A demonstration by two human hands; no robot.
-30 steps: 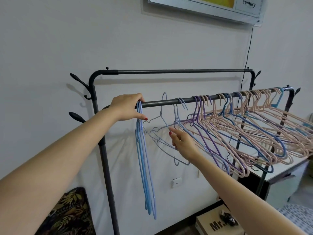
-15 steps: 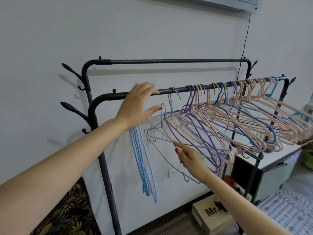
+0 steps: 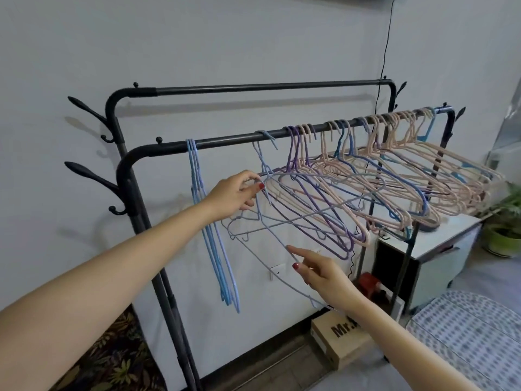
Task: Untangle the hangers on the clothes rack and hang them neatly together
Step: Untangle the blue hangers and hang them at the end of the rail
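A plain white wall [image 3: 253,46] fills the background, with a thin black cable [image 3: 386,46] running down it and a white socket plate [image 3: 277,270] low on it. A white cabinet [image 3: 439,249] stands at right beside a potted plant [image 3: 504,221]. A cardboard box [image 3: 342,338] sits on the floor, next to what may be a dotted mattress [image 3: 473,334].

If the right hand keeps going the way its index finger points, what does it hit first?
The right hand points up and left. Its index fingertip already lies at the lower wire of the pale blue hanger, so that comes first; whether it touches is unclear. Beyond are the hanging blue hangers.
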